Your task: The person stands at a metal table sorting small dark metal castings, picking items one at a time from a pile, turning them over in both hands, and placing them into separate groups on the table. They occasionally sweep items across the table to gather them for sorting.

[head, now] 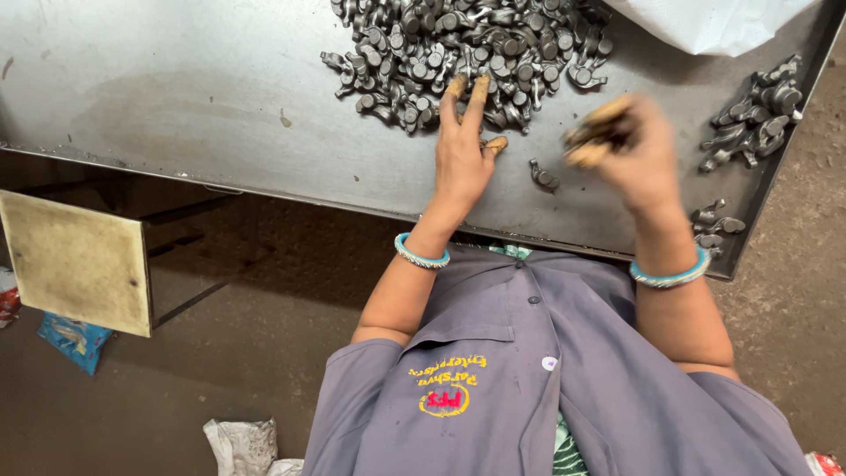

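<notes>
A big heap of small dark metal forged parts lies on a grey steel table. My left hand rests flat on the table, fingers stretched out, its yellow-capped fingertips touching the near edge of the heap. My right hand is lifted just above the table to the right and is blurred; its capped fingers are curled around what looks like one dark metal part. A single loose part lies between the two hands. Both wrists wear turquoise bangles.
A smaller group of the same parts sits at the table's right side, with a few more by the near edge. A white sack lies at the far right. A square yellowish board stands on the floor to the left.
</notes>
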A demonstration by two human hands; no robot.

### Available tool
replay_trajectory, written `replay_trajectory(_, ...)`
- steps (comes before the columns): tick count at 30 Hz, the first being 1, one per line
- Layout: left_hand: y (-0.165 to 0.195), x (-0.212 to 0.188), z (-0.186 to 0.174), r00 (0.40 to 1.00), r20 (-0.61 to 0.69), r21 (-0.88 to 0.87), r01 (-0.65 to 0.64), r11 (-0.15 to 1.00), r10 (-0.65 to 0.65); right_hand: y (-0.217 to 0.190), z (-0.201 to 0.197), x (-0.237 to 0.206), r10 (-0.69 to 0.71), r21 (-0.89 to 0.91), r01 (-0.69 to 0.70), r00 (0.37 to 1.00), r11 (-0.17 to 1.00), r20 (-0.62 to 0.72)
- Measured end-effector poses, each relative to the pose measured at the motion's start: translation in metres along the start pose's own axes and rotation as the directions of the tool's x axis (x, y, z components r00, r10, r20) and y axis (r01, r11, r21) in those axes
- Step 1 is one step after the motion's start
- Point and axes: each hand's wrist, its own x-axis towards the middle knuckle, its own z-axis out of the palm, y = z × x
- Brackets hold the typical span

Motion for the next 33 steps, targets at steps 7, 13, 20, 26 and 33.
replay_trajectory(7, -0.007, 0.003, 0.008, 0.996, 0.083, 0.052, 0.017, 0.998, -0.021, 0.033, 0.039, -0.031, -0.238, -0.780, 0.206, 0.968, 0.590, 0.076)
replay_trajectory(13, 0.001, 0.001, 0.006, 0.994, 0.107, 0.043, 0.003, 0.999, -0.008, 0.061, 0.001, -0.025, 0.138, 0.388, -0.120, 0.990, 0.914, -0.021)
replay_trajectory(20, 0.017, -0.016, 0.007, 0.986, 0.164, -0.047, 0.006, 0.999, 0.002, 0.065, -0.023, -0.029, 0.355, 0.787, -0.321, 0.924, 0.527, 0.140)
replay_trajectory(26, 0.028, -0.029, 0.017, 0.980, 0.198, -0.198, 0.010, 0.980, 0.031, 0.059, -0.033, -0.033, 0.373, 0.598, -0.448, 0.892, 0.664, 0.254)
replay_trajectory(33, 0.018, -0.034, 0.015, 0.988, 0.148, -0.204, 0.073, 0.976, -0.043, 0.016, -0.029, -0.009, 0.047, 0.648, -0.028, 0.999, 0.761, -0.012)
